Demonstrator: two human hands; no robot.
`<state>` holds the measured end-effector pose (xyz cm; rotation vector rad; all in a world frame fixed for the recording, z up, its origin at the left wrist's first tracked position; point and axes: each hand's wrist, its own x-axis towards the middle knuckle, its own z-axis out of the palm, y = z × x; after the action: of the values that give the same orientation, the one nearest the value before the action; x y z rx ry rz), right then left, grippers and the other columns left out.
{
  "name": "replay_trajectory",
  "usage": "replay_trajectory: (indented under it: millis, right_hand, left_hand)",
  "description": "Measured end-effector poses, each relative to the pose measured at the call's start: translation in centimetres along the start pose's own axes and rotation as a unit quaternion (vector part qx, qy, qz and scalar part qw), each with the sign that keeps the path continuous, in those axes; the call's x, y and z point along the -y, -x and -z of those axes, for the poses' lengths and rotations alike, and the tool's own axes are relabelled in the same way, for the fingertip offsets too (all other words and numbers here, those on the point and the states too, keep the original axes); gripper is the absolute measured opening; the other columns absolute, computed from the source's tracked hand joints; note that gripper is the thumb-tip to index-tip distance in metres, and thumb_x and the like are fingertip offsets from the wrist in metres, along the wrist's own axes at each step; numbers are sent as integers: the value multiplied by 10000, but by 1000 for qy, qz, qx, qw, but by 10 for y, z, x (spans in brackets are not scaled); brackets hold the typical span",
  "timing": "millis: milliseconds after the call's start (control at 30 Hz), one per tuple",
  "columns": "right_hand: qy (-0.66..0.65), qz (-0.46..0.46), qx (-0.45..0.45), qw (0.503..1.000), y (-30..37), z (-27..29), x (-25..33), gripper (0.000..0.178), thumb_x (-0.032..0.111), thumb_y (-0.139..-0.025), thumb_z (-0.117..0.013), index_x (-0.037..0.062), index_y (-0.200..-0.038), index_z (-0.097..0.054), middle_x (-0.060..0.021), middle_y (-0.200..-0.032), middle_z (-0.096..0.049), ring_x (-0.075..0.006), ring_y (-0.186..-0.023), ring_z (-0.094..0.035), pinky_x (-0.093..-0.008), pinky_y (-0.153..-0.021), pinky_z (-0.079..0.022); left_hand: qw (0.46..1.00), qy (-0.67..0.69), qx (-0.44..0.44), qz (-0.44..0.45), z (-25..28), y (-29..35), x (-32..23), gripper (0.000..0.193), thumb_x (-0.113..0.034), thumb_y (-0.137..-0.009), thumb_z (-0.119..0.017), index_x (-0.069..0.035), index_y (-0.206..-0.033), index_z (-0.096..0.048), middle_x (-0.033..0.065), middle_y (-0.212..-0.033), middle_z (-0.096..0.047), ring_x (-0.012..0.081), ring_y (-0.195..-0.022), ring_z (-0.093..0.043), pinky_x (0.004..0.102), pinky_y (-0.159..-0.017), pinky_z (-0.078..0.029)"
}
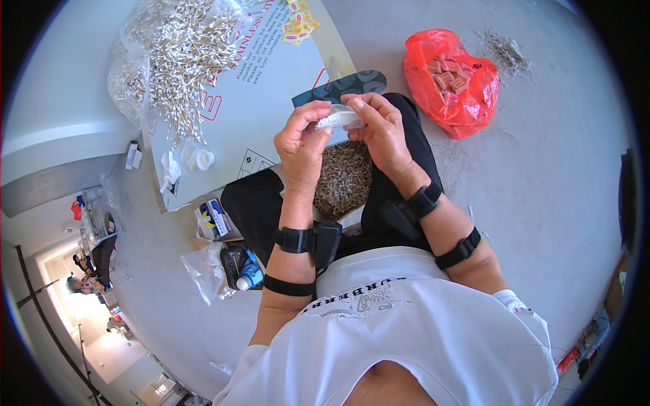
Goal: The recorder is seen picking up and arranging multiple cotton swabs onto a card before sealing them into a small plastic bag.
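Between my two hands is a small clear plastic packet with a row of white cotton swab tips showing inside. My left hand grips its left end between thumb and fingers. At the other end, my right hand pinches the upper right edge, its fingers curled. Below the packet, between my legs, a container holds many loose swabs. A big heap of white-tipped cotton swabs spills from a clear bag on the table, far left of my hands.
A red plastic bag of small reddish packets sits on the floor at right, near scattered thin sticks. Yellow printed labels lie at the table's far edge. Left of my leg are a small box and a blue bottle.
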<state>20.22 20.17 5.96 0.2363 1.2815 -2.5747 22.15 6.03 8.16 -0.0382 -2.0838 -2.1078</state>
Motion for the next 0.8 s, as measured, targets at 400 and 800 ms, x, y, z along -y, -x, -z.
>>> replay_trajectory:
  millis: [400, 800]
  right_hand:
    - [-27, -8, 75, 997, -4, 15, -6, 273, -59, -818, -669, -4, -1086, -653, -57, -985, -691, -126, -887, -647, -265, -812, -512]
    - [-36, 50, 140, 988, -1, 11, -10, 308, -107, -768, -683, 16, -1051, -686, -35, -960, -691, -104, -885, -629, -253, -820, -516]
  left_hand:
    - [996, -22, -60, -57, -6, 2, -17, 378, 17, -680, -700, -23, -1051, -640, 89, -1141, -647, 163, -1063, -567, 304, -842, -423]
    - [991, -107, 30, -80, -12, -1, -19, 306, -34, -672, -812, -50, -951, -685, 63, -989, -673, 179, -961, -614, 305, -865, -492]
